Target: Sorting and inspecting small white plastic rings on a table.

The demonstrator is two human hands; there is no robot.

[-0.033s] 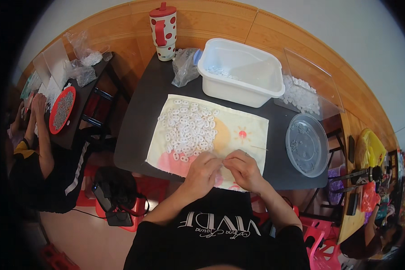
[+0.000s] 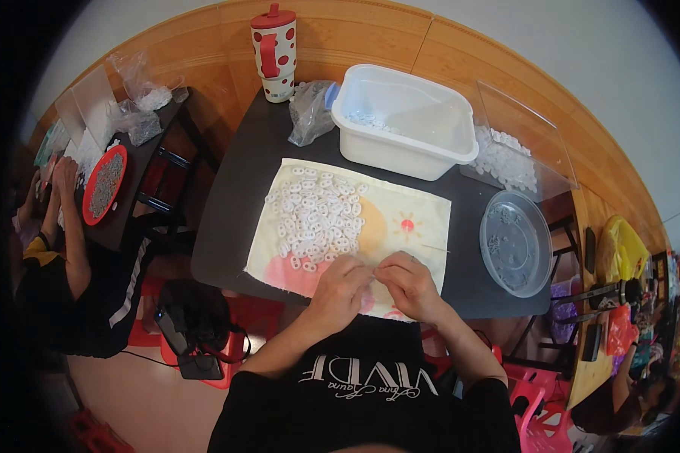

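My left hand (image 2: 341,294) and my right hand (image 2: 409,287) meet at the fingertips over the near edge of a cream printed cloth (image 2: 423,219). Both are closed in a pinch; what sits between the fingertips is too small to make out. Just beyond my left hand lies a pile of small white plastic pieces (image 2: 317,215), each flat and rounded with two holes. A thin needle-like stick (image 2: 436,248) rests on the cloth's right side, beyond my right hand. Right of the cloth stands a shallow clear round tub (image 2: 548,260) holding small grey bits.
A white tub (image 2: 400,155) with small pieces inside stands behind the cloth. Beside it are a plastic bag (image 2: 310,113) and a spotted tumbler (image 2: 276,57). Rear right, white pieces (image 2: 510,162) sit by a clear panel. Another person's hands (image 2: 66,174) work near a red tray (image 2: 92,215).
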